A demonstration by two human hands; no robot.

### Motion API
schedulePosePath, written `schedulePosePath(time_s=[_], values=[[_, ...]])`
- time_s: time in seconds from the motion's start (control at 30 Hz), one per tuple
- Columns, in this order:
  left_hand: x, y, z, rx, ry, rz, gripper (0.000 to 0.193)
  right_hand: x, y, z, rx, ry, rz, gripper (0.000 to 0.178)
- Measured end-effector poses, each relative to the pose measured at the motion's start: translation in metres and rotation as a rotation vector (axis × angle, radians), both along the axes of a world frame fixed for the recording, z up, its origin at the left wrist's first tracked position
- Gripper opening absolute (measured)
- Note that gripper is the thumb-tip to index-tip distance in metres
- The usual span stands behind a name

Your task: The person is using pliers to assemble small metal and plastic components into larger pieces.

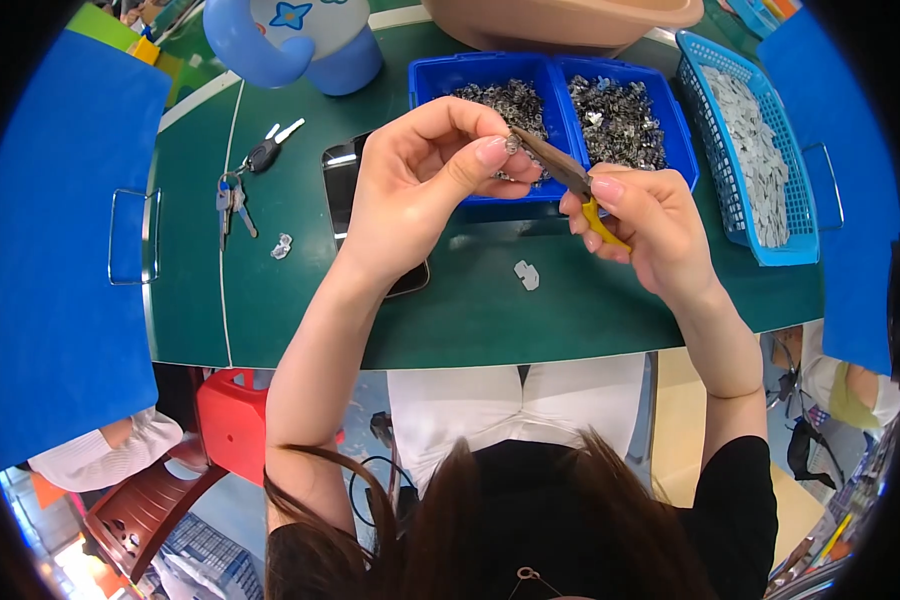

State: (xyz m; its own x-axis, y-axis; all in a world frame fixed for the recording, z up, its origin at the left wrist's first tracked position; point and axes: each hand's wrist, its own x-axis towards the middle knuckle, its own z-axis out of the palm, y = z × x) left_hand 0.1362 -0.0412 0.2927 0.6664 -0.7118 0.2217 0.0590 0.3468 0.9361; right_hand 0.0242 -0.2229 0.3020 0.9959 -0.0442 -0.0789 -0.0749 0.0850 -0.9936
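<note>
My left hand (420, 180) pinches a small clear part (513, 145) between thumb and fingertips, above the two-part blue bin. My right hand (650, 215) is closed round scissors (555, 162) with yellow handles and dark blades. The scissors' tip points up and left and meets the small part, or nearly so; I cannot tell whether it touches. Below my hands, a thin pale flat piece (527, 275) lies on the green table (470, 335). The blue bin (560, 68) holds many tiny shiny parts in both compartments, partly hidden behind my left hand.
A light-blue basket (805, 250) of flat pale pieces stands at right. Left of my hands lie a black phone (340, 190), keys (262, 155) and a small clear piece (282, 246). A blue cup-like container (345, 65) and a tan basin (560, 25) stand at the back.
</note>
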Motion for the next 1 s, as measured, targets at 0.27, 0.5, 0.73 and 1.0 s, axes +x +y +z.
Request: schedulePosePath(time_s=[0.27, 0.5, 0.73, 1.0], values=[[-0.0004, -0.0014, -0.0018, -0.035, 0.086, -0.014, 0.015, 0.0012, 0.0014, 0.0049, 0.257, 0.19, 0.045, 0.037], [-0.0042, -0.0017, 0.0045, -0.034, 0.1, 0.033, 0.014, -0.0006, 0.0054, 0.0031, 0.104, 0.059, -0.038, 0.038], [-0.003, -0.0013, 0.0005, -0.083, 0.068, 0.031, 0.011, -0.0023, 0.0038, 0.0, 0.017, 0.0, -0.017, 0.037], [-0.0035, 0.0, 0.0016, -0.059, 0.072, 0.023, 0.012, -0.0027, 0.0041, 0.0036, 0.227, 0.104, 0.016, 0.033]])
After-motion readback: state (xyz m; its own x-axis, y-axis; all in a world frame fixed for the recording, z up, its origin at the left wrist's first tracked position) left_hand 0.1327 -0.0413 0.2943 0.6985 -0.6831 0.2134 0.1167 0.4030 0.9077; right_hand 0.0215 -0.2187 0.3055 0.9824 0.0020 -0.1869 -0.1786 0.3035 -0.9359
